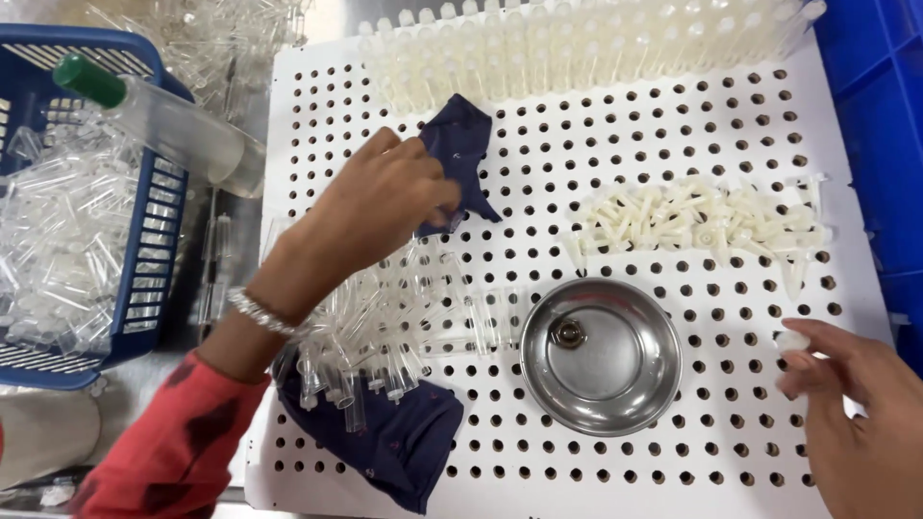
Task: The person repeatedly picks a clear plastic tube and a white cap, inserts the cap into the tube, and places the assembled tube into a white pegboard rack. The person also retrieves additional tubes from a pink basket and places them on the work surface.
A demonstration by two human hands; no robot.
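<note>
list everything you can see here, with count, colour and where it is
perforated board: one, white, centre
standing tubes: many, clear, board's top edge
loose tubes: a heap, clear, board's left, on the cloth
cloth: one, dark blue, under the heap
caps: a pile, white, board's right
bowl: one, steel, lower centre, small metal piece inside
basket: one, blue, far left, full of clear tubes
bottle: one, clear with green cap, lying on the basket
bin: one, blue, right edge
left hand: on the cloth's upper end
right hand: fingers pinch a white cap
</note>
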